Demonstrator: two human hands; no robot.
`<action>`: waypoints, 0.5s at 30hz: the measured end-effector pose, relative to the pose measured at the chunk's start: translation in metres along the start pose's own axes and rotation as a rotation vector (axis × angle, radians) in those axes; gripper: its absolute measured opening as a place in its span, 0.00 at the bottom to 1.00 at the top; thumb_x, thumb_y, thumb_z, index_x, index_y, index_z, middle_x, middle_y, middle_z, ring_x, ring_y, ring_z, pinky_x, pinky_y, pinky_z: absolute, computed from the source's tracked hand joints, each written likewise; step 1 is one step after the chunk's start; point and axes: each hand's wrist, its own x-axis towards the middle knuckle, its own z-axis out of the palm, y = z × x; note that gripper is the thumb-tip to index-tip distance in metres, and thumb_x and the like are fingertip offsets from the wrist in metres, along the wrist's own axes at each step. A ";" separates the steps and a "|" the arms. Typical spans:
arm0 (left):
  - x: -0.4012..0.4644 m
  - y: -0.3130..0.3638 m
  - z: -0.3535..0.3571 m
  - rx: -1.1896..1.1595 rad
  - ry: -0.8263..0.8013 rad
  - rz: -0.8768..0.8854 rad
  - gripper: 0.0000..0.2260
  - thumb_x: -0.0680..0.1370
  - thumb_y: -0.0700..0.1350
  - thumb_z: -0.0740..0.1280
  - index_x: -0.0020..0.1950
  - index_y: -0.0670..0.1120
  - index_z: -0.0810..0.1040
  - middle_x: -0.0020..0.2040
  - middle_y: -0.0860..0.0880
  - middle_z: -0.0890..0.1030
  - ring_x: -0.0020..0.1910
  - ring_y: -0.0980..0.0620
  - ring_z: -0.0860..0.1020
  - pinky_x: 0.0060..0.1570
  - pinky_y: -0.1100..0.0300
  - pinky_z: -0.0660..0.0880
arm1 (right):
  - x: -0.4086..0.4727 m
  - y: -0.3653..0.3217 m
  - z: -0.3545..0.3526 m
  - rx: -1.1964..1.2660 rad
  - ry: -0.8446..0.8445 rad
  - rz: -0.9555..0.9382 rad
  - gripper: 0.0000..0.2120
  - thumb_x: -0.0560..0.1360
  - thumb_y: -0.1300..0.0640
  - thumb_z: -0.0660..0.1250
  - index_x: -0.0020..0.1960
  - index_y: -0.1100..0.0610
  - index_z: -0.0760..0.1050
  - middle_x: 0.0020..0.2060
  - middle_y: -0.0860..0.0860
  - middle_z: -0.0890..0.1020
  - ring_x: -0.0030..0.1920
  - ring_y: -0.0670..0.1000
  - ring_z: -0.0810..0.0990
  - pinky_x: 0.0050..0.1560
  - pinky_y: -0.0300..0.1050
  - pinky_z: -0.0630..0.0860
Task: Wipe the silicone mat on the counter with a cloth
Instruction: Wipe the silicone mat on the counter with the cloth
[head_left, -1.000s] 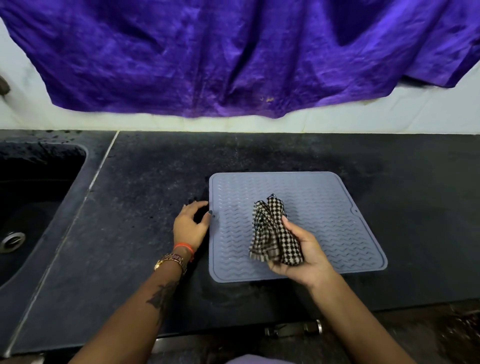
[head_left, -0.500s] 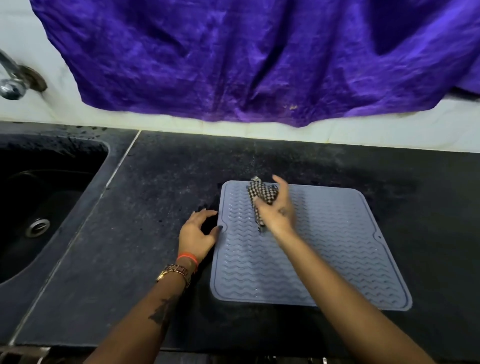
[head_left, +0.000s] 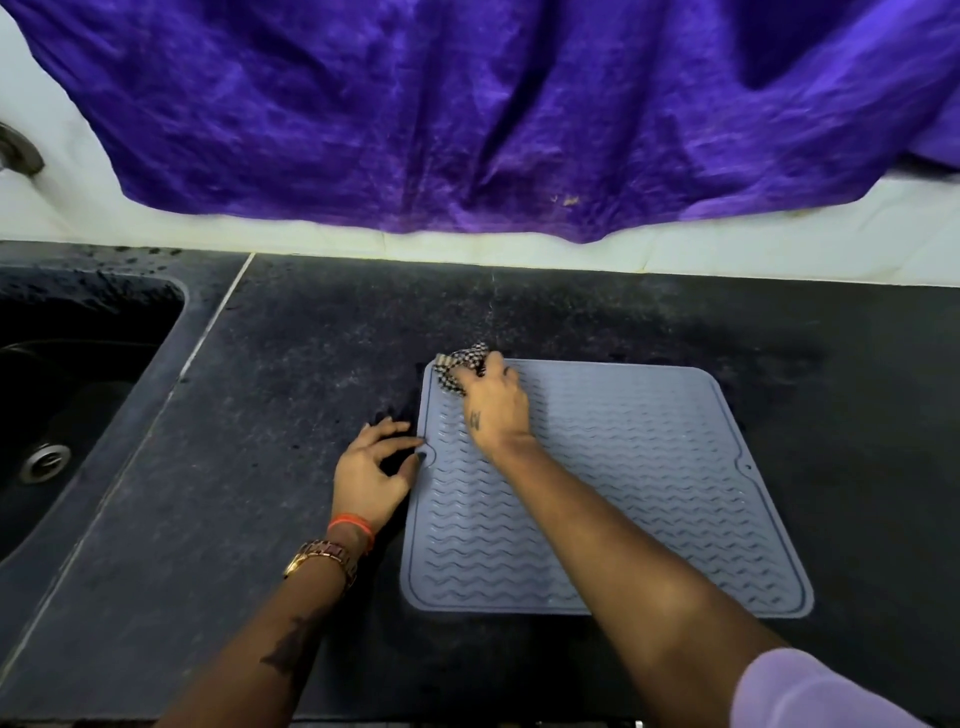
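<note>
A grey-blue silicone mat (head_left: 649, 483) with a wavy ribbed pattern lies flat on the black counter (head_left: 249, 467). My right hand (head_left: 493, 408) reaches across to the mat's far left corner and holds a bunched black-and-white checked cloth (head_left: 457, 366) down on it; most of the cloth is hidden under the fingers. My left hand (head_left: 371, 475) rests on the counter at the mat's left edge, its fingers spread and the thumb tip touching the mat's rim.
A dark sink (head_left: 62, 395) with a metal drain (head_left: 45, 461) is set into the counter at the left. A purple sheet (head_left: 467, 114) hangs over the white wall behind. A tap base (head_left: 18, 153) shows at the far left edge.
My right hand has carried the cloth from the mat's middle up to its far left corner. The left hand has stayed at the mat's left edge.
</note>
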 end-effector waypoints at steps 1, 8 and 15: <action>0.000 0.000 0.000 -0.001 -0.002 0.001 0.08 0.70 0.38 0.73 0.49 0.44 0.84 0.56 0.47 0.80 0.60 0.55 0.72 0.71 0.56 0.59 | 0.001 0.012 -0.003 -0.020 0.015 0.044 0.23 0.75 0.67 0.57 0.66 0.51 0.68 0.62 0.61 0.65 0.56 0.63 0.70 0.50 0.54 0.74; 0.001 -0.001 0.001 -0.012 -0.005 -0.016 0.08 0.70 0.38 0.73 0.49 0.45 0.84 0.56 0.48 0.81 0.60 0.57 0.72 0.70 0.60 0.57 | -0.020 0.133 -0.039 -0.110 0.115 0.309 0.23 0.75 0.65 0.57 0.68 0.50 0.66 0.61 0.62 0.66 0.58 0.64 0.70 0.54 0.52 0.73; 0.001 0.000 0.002 -0.011 -0.009 -0.005 0.08 0.70 0.38 0.73 0.48 0.45 0.84 0.55 0.49 0.81 0.60 0.56 0.72 0.70 0.60 0.57 | -0.064 0.233 -0.067 -0.075 0.197 0.616 0.20 0.75 0.62 0.60 0.66 0.52 0.70 0.60 0.64 0.66 0.54 0.67 0.71 0.54 0.56 0.72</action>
